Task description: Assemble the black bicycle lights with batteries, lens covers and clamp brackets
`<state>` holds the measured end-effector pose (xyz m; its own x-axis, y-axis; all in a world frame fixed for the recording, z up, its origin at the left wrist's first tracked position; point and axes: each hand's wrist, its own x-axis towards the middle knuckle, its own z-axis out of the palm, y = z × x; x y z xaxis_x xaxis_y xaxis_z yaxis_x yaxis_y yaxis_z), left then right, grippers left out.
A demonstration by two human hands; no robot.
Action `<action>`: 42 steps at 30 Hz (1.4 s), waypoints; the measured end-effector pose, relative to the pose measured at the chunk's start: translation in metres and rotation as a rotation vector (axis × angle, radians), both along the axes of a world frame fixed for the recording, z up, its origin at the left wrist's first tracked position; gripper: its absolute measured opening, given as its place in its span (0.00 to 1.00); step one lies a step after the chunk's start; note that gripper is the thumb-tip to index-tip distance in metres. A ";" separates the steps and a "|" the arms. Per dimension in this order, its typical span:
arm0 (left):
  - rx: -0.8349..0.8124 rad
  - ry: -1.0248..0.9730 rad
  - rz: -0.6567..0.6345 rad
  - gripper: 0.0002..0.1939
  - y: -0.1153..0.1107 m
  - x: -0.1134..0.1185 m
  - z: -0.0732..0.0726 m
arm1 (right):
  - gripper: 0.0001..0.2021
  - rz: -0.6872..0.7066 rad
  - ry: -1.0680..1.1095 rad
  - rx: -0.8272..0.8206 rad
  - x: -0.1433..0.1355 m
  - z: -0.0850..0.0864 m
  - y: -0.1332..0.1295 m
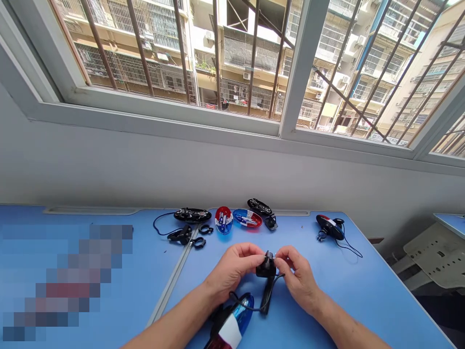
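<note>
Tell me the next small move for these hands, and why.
Probably steady the black part with the left hand and try a small turn with the right hand: left fingertips hold one side, while the right thumb and fingertips sit close together at the other.

Room of unclear type, blue desks point(303, 300), barred window point(232, 104), white wall point(145, 165)

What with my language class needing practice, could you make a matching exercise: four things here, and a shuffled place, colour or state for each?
1. Small black part
2. Table
3. Two tricolour oval shells
4. Black-bodied oval unit

a. Side by side near the wall
b. By the right edge, with a looped cord
c. Between the left hand and right hand
d. Blue

Pairs: 1-c, 2-d, 3-a, 4-b
</note>
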<state>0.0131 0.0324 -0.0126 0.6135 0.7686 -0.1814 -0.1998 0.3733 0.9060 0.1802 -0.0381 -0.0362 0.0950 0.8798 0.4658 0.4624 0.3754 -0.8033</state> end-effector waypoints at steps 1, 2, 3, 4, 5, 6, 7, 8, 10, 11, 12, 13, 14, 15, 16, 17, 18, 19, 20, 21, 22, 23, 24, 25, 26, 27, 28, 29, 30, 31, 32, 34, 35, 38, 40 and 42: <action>-0.015 -0.011 0.000 0.15 0.000 0.000 0.001 | 0.08 0.002 0.020 0.006 0.000 0.000 0.000; -0.028 -0.020 0.000 0.16 0.000 0.000 0.001 | 0.07 0.002 0.028 0.022 0.000 -0.001 0.000; -0.038 -0.024 -0.001 0.16 0.000 0.000 0.002 | 0.07 0.001 0.023 0.044 0.001 -0.001 0.001; -0.046 -0.025 -0.004 0.16 0.001 0.000 0.002 | 0.06 0.003 0.010 0.067 0.001 -0.001 0.001; -0.052 -0.024 -0.006 0.17 0.001 0.000 0.002 | 0.06 0.004 -0.008 0.094 0.002 -0.001 0.001; -0.056 -0.021 -0.008 0.17 0.001 0.000 0.001 | 0.06 0.003 -0.027 0.123 0.003 -0.001 0.002; -0.059 -0.019 -0.010 0.17 0.002 0.000 0.001 | 0.06 0.000 -0.048 0.153 0.003 -0.001 0.002; -0.061 -0.018 -0.011 0.17 0.002 0.000 0.001 | 0.05 -0.003 -0.067 0.182 0.004 -0.001 0.003; -0.062 -0.015 -0.013 0.18 0.002 0.000 0.001 | 0.05 -0.004 -0.095 0.229 0.005 -0.001 0.003; -0.062 -0.015 -0.014 0.18 0.002 0.000 0.001 | 0.05 -0.003 -0.101 0.241 0.005 -0.002 0.003; -0.062 -0.015 -0.014 0.18 0.002 0.000 0.002 | 0.06 0.000 -0.102 0.245 0.005 -0.002 0.003; -0.061 -0.015 -0.015 0.18 0.001 -0.001 0.002 | 0.06 0.003 -0.100 0.246 0.005 -0.002 0.004; -0.061 -0.014 -0.017 0.18 0.001 0.000 0.003 | 0.06 0.007 -0.098 0.246 0.005 -0.002 0.003; -0.061 -0.012 -0.018 0.18 0.001 0.000 0.003 | 0.06 0.010 -0.101 0.248 0.005 -0.002 0.003; -0.060 -0.010 -0.019 0.18 0.000 0.000 0.003 | 0.06 0.011 -0.114 0.252 0.005 -0.001 0.003; -0.059 -0.008 -0.018 0.18 0.000 0.000 0.003 | 0.06 0.011 -0.135 0.261 0.005 -0.001 0.003; -0.057 -0.006 -0.019 0.18 0.000 0.000 0.003 | 0.06 0.011 -0.160 0.271 0.005 0.000 0.003; -0.051 -0.003 -0.018 0.18 -0.001 0.000 0.002 | 0.06 0.010 -0.184 0.281 0.005 0.000 0.003; -0.040 0.001 -0.016 0.18 -0.001 0.000 0.002 | 0.07 0.009 -0.202 0.289 0.005 0.001 0.003; -0.021 0.008 -0.014 0.17 -0.001 0.000 0.002 | 0.07 0.009 -0.216 0.295 0.004 0.002 0.003; 0.004 0.018 -0.011 0.17 -0.001 0.000 0.002 | 0.08 0.011 -0.227 0.294 0.004 0.004 0.002; 0.036 0.029 -0.007 0.16 -0.001 0.000 0.002 | 0.09 0.014 -0.237 0.286 0.003 0.005 0.001; 0.072 0.040 -0.002 0.15 -0.002 0.000 0.002 | 0.09 0.017 -0.249 0.270 0.003 0.006 0.001; 0.109 0.053 0.004 0.13 -0.002 0.000 0.002 | 0.10 0.021 -0.257 0.243 0.003 0.007 0.000; 0.145 0.068 0.009 0.12 -0.003 0.000 0.003 | 0.11 0.026 -0.250 0.201 0.002 0.008 -0.001; 0.178 0.084 0.014 0.10 -0.003 0.000 0.004 | 0.12 0.031 -0.228 0.151 0.002 0.008 -0.002; 0.208 0.101 0.020 0.09 -0.004 0.000 0.005 | 0.13 0.035 -0.195 0.101 0.002 0.008 -0.002; 0.233 0.117 0.022 0.08 -0.004 0.000 0.005 | 0.14 0.039 -0.161 0.057 0.002 0.008 -0.002; 0.254 0.131 0.024 0.07 -0.004 0.000 0.006 | 0.15 0.045 -0.129 0.019 0.002 0.008 -0.002; 0.270 0.140 0.024 0.07 -0.004 0.000 0.006 | 0.16 0.053 -0.105 -0.010 0.001 0.008 -0.002; 0.283 0.141 0.023 0.07 -0.004 -0.001 0.007 | 0.17 0.063 -0.087 -0.034 0.001 0.008 -0.002; 0.300 0.129 0.016 0.06 -0.004 -0.001 0.007 | 0.17 0.089 -0.057 -0.080 -0.001 0.009 -0.002; 0.302 0.120 0.011 0.06 -0.004 -0.001 0.007 | 0.18 0.102 -0.042 -0.102 -0.001 0.010 -0.002; 0.291 0.095 -0.009 0.05 -0.005 -0.001 0.008 | 0.19 0.137 0.033 -0.172 -0.003 0.014 -0.004; 0.284 0.084 -0.021 0.04 -0.005 -0.001 0.008 | 0.20 0.152 0.105 -0.221 -0.003 0.015 -0.004; 0.285 0.079 -0.026 0.04 -0.005 -0.001 0.007 | 0.20 0.162 0.161 -0.257 -0.003 0.015 -0.004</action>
<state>0.0120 0.0278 -0.0052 0.6259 0.7799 -0.0080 -0.1184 0.1051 0.9874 0.1773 -0.0426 -0.0212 -0.0016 0.9760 0.2178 0.2730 0.2100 -0.9388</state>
